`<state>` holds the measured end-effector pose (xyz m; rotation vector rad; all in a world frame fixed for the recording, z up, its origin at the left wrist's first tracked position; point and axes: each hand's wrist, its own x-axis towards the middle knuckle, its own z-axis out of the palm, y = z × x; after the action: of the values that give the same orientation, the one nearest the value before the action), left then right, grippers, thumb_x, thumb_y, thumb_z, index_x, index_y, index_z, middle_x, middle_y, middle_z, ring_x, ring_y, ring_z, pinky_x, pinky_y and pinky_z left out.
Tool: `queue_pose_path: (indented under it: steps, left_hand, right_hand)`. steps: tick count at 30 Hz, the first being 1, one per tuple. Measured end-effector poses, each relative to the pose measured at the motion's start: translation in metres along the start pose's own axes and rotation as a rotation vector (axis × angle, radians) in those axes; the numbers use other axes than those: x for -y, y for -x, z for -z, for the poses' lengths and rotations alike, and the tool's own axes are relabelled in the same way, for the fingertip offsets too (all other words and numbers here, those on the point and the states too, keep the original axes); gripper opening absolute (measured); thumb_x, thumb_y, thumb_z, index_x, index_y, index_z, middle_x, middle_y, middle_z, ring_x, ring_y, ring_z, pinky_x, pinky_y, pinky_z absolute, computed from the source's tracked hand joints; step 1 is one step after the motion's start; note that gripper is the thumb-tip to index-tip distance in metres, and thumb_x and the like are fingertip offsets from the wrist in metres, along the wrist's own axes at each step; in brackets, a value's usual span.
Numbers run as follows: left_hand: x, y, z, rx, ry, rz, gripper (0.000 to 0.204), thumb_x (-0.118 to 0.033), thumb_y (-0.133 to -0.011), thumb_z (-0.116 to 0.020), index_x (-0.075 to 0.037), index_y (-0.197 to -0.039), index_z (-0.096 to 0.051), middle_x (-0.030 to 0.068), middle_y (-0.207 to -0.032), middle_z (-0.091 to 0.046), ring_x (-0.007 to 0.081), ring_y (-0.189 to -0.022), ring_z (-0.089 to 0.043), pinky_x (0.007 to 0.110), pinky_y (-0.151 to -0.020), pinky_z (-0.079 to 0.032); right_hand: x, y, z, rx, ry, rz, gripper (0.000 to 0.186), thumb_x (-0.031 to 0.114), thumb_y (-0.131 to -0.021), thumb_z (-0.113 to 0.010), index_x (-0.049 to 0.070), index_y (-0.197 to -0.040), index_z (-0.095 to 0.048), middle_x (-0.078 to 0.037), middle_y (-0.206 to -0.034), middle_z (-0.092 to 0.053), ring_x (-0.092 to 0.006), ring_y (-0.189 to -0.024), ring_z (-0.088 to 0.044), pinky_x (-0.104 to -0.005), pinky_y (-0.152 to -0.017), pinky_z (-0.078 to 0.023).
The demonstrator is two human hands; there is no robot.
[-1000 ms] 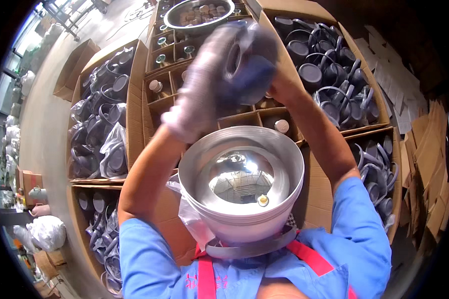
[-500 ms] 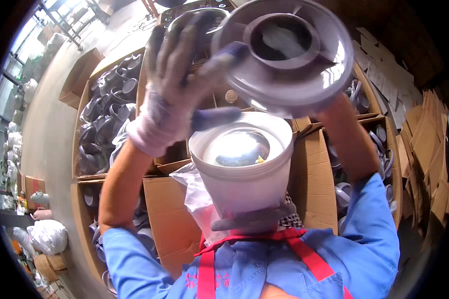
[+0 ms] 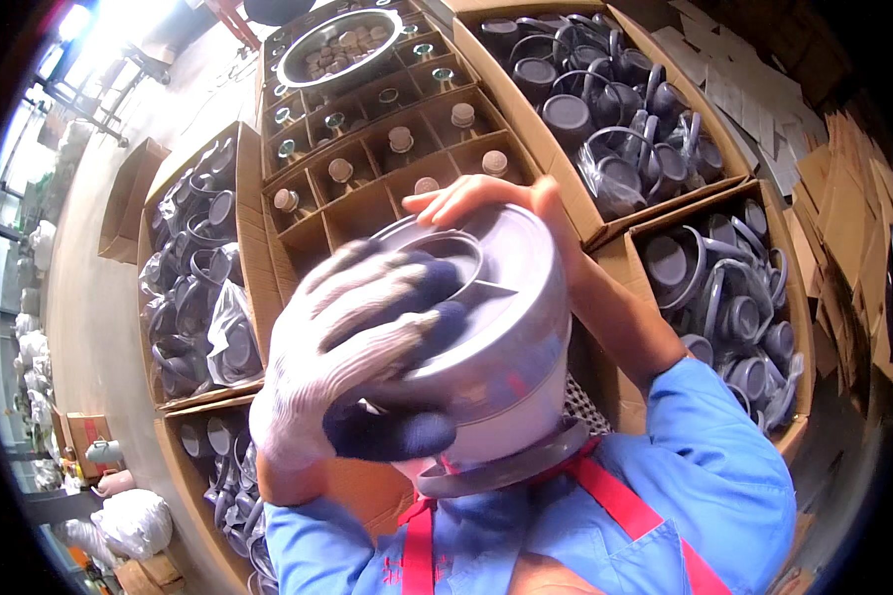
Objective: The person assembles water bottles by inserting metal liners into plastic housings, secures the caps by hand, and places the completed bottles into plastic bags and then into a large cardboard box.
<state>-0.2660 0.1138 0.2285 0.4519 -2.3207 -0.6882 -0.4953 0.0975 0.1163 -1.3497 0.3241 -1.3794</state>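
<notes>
A grey-purple round lid with a raised collar in its middle sits on top of a white bucket, tilted toward me. My left hand, in a white knit glove with dark blue fingertips, holds its left side. The fingers lie over the collar and the thumb is below the rim. My bare right hand curls over the far right edge. Lower on the bucket, close to my chest, runs a grey curved handle. The lid covers the bucket's inside.
Beyond the bucket stands a divided carton of cork-topped bottles, with a metal bowl of corks on it. Cartons of grey handled lids flank it: one at left, one at far right, another at right. Flattened cardboard leans farther right.
The lid came down from the raised right hand onto the bucket, hiding the shiny inside. My left hand moved down from the air onto it. The view shifted, showing more bottles.
</notes>
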Motion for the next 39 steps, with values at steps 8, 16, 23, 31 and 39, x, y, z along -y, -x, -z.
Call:
queue_pose_path:
  steps: [8,16,23,31,39]
  left_hand:
    - [0.023,-0.001,-0.025,-0.138,-0.003,-0.043,0.048,-0.046,-0.083,-0.061,0.0,-0.094,-0.068,0.0209,-0.095,-0.068,0.0352,-0.096,-0.065,0.043,-0.09,-0.048]
    - [0.104,0.047,-0.095,-0.341,1.463,0.051,0.07,-0.054,-0.098,-0.023,0.006,-0.107,-0.059,0.0247,-0.125,-0.052,0.0334,-0.119,-0.049,0.042,-0.107,-0.033]
    - [0.057,0.043,-0.057,-0.532,1.107,0.379,0.067,-0.053,-0.1,-0.022,0.003,-0.113,-0.056,0.0227,-0.127,-0.051,0.0314,-0.12,-0.049,0.04,-0.106,-0.034]
    - [0.089,0.053,-0.027,-0.539,0.727,0.104,0.031,-0.024,-0.094,-0.051,0.0,-0.11,-0.061,0.0192,-0.122,-0.057,0.0334,-0.112,-0.056,0.039,-0.096,-0.046]
    - [0.105,0.053,-0.091,-0.43,1.445,0.053,0.058,-0.045,-0.101,-0.028,0.002,-0.098,-0.062,0.0185,-0.112,-0.059,0.0337,-0.119,-0.047,0.047,-0.107,-0.031]
  right_hand:
    - [0.028,0.035,-0.029,-0.146,0.873,0.544,0.056,0.051,-0.087,-0.054,-0.002,-0.103,-0.056,-0.017,-0.096,-0.058,-0.0309,-0.091,-0.057,-0.0439,-0.084,-0.045]
    - [0.005,0.037,-0.02,-0.167,0.235,0.32,0.041,0.037,-0.098,-0.046,0.0,-0.086,-0.059,-0.012,-0.084,-0.059,-0.0212,-0.083,-0.055,-0.035,-0.079,-0.043]
    - [-0.011,0.016,0.006,-0.041,-0.071,0.266,0.06,0.053,-0.098,-0.031,0.001,-0.09,-0.06,-0.014,-0.095,-0.061,-0.0238,-0.09,-0.057,-0.0369,-0.084,-0.043]
    - [0.051,0.008,-0.066,-0.159,1.011,0.216,0.046,0.043,-0.097,-0.043,0.0,-0.1,-0.059,-0.016,-0.107,-0.06,-0.0301,-0.104,-0.058,-0.0378,-0.094,-0.042]
    - [0.034,0.035,-0.037,0.005,0.687,0.14,0.034,0.033,-0.093,-0.049,0.003,-0.093,-0.065,-0.01,-0.096,-0.066,-0.0209,-0.099,-0.06,-0.0429,-0.112,-0.019]
